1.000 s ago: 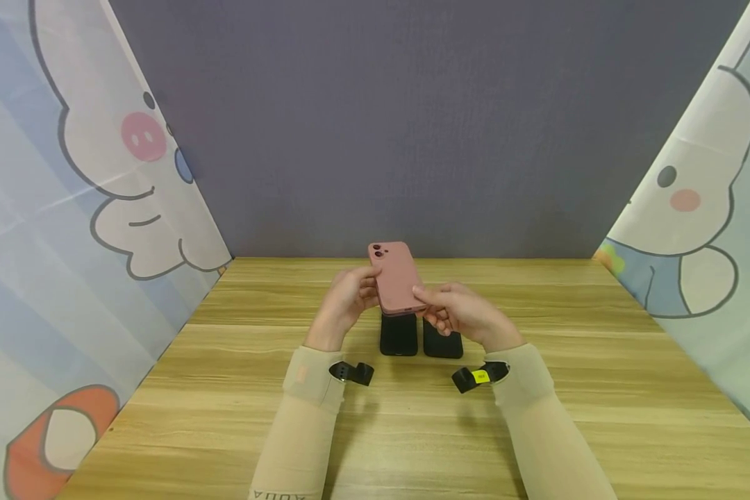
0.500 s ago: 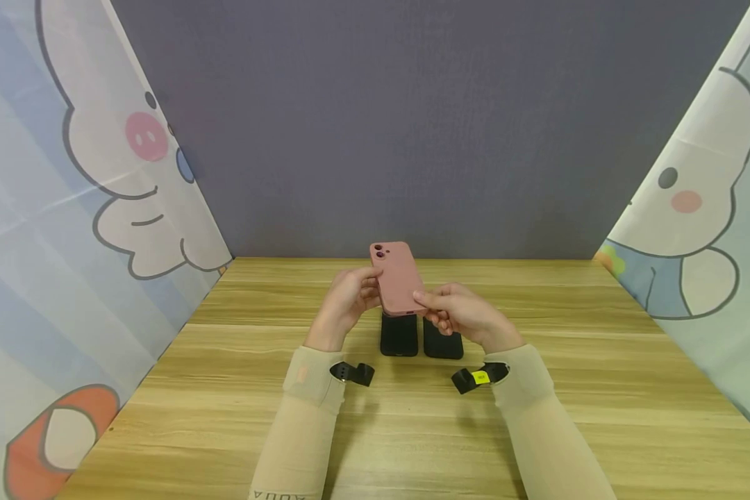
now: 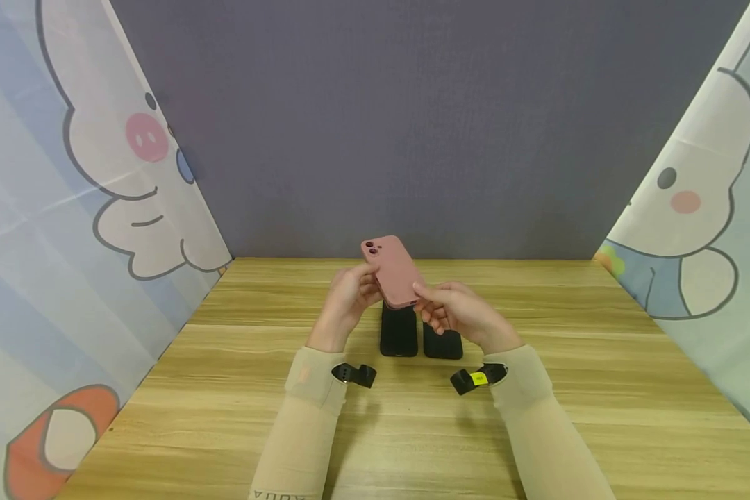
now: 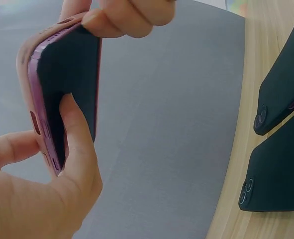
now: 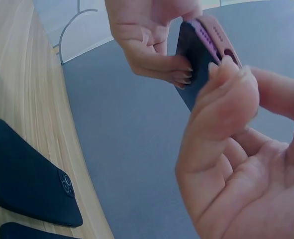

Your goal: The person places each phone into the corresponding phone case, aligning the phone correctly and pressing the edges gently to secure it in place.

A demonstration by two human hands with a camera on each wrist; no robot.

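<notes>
A phone (image 4: 67, 69) with a dark screen and purple frame is held up over the table in a pink phone case (image 3: 396, 271). Its back and camera cutout face up in the head view. Along one end and side, the purple frame stands out from the case's edge in the left wrist view. My left hand (image 3: 348, 300) grips the left side, with a finger on the screen and the thumb on the case's back. At the near right corner my right hand (image 3: 465, 316) pinches phone and case, its thumb on top of the case.
Two black phone-shaped items (image 3: 398, 335) with camera rings lie side by side on the wooden table (image 3: 225, 389), just below the hands. A grey panel (image 3: 375, 139) rises at the back. Cartoon-printed sheets (image 3: 100, 229) hang on both sides.
The pink-cased phone has turned slightly, its camera end shifting left and up and its near end rising a little. Both hands keep hold of it; the black items have not moved.
</notes>
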